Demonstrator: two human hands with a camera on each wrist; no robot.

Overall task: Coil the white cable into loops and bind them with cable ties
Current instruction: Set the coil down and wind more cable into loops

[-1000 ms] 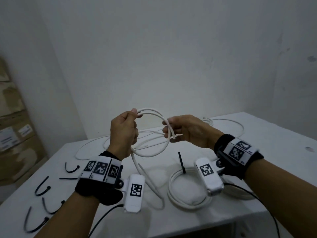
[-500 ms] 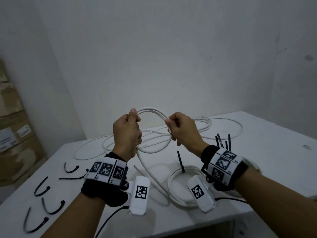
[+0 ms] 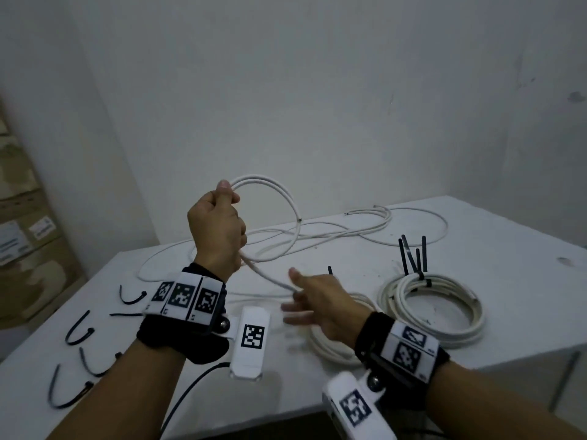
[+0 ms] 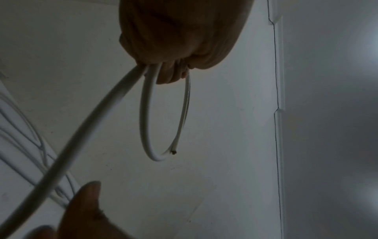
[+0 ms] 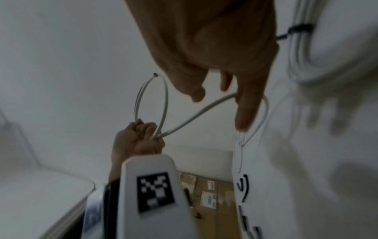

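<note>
My left hand is raised above the table, and its fist grips a single loop of the white cable. In the left wrist view the loop hangs from the left hand, its cut end free. The cable's trailing length slants down from that fist to my right hand. That hand is low over the table, fingers spread and straight, and touches the trailing length. In the right wrist view an outstretched finger lies against the cable. More loose white cable sprawls across the far tabletop.
Two coils bound with black ties lie on the white table: one at the right with tie tails sticking up, one under my right wrist. Several loose black cable ties lie at the left. Cardboard boxes stand beyond the table's left edge.
My right hand has let go of the loop, opened, and dropped down and toward me to the trailing cable. The left hand still grips the loop, a little higher.
</note>
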